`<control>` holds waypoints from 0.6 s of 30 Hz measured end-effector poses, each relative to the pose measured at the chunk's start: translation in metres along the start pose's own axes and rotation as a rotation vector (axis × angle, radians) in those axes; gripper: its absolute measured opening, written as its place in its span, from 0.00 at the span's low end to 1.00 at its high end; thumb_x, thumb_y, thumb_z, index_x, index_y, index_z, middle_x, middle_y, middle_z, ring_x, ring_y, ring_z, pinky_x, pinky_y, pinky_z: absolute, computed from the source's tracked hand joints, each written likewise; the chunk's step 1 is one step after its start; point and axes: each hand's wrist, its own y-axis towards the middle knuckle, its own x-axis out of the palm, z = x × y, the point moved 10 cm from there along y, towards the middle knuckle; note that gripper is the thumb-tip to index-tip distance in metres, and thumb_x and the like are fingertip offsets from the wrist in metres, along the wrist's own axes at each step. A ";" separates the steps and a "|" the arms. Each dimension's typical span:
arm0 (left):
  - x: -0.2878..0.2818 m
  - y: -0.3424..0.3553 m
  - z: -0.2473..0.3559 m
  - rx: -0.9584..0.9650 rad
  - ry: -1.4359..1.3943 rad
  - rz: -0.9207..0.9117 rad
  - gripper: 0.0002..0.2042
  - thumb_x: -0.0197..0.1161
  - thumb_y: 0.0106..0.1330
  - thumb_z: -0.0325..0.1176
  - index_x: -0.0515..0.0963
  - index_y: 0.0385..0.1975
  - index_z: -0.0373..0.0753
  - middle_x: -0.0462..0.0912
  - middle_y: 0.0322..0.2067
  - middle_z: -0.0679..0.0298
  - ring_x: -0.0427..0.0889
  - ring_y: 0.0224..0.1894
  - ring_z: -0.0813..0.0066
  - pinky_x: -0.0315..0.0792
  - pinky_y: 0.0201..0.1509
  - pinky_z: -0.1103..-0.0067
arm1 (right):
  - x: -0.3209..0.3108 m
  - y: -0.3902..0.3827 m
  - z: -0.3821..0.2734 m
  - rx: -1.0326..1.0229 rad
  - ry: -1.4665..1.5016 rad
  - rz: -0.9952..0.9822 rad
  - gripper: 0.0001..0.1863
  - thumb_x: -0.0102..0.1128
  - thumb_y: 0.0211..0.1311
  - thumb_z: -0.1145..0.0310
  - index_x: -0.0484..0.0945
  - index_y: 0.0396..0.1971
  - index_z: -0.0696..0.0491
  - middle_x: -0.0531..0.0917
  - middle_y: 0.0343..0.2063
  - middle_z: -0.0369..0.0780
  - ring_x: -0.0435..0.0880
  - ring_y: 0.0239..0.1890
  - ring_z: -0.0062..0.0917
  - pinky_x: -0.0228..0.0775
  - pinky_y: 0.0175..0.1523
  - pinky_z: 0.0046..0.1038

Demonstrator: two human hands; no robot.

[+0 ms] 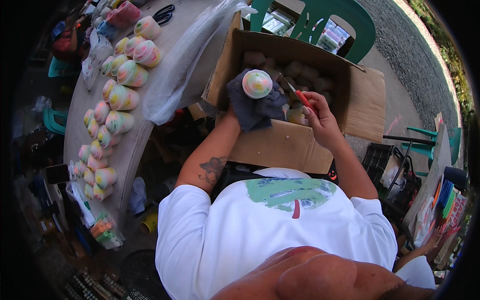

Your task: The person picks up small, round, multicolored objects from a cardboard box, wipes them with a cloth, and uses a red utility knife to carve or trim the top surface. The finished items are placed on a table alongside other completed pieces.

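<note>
Over the cardboard box, my left hand (231,112), mostly hidden by a dark grey cloth (248,115), is closed on a white cup-shaped piece with pink, yellow and green speckles (257,84). The cloth lies bunched around and beneath the piece. My right hand (321,116) pinches a slim red-handled knife (303,98) whose narrow tip points up and left toward the piece, apart from it. Inside the cardboard box (305,47), several similar rounded pieces (300,75) sit in shadow. Another speckled piece (297,116) shows by the near flap, below my right hand.
Several speckled cups (120,97) stand in rows on the curved grey table (140,112) at left. A clear plastic bag (172,82) hangs over its edge. Dark-handled scissors (164,14) lie at the back. Behind the box stands a green plastic chair (362,25).
</note>
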 end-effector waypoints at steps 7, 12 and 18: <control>0.001 -0.002 0.026 0.360 0.909 0.043 0.15 0.71 0.49 0.40 0.78 0.34 0.42 0.81 0.33 0.62 0.80 0.38 0.63 0.74 0.45 0.73 | -0.001 -0.001 -0.029 -0.212 -0.403 0.058 0.21 0.61 0.64 0.72 0.72 0.56 0.53 0.79 0.46 0.42 0.78 0.50 0.29 0.68 0.56 0.27; -0.001 -0.004 0.033 0.389 0.964 0.141 0.12 0.71 0.48 0.40 0.79 0.30 0.44 0.80 0.31 0.63 0.79 0.36 0.61 0.74 0.43 0.72 | -0.005 0.004 -0.028 -0.228 -0.520 0.125 0.19 0.66 0.60 0.64 0.79 0.51 0.49 0.81 0.39 0.41 0.80 0.42 0.34 0.69 0.49 0.33; 0.020 -0.010 0.048 0.436 1.257 0.059 0.22 0.74 0.49 0.36 0.75 0.43 0.39 0.79 0.37 0.63 0.81 0.40 0.70 0.76 0.48 0.77 | -0.001 0.004 -0.026 -0.281 -0.600 0.172 0.18 0.67 0.58 0.61 0.81 0.49 0.46 0.82 0.37 0.37 0.80 0.38 0.30 0.65 0.48 0.32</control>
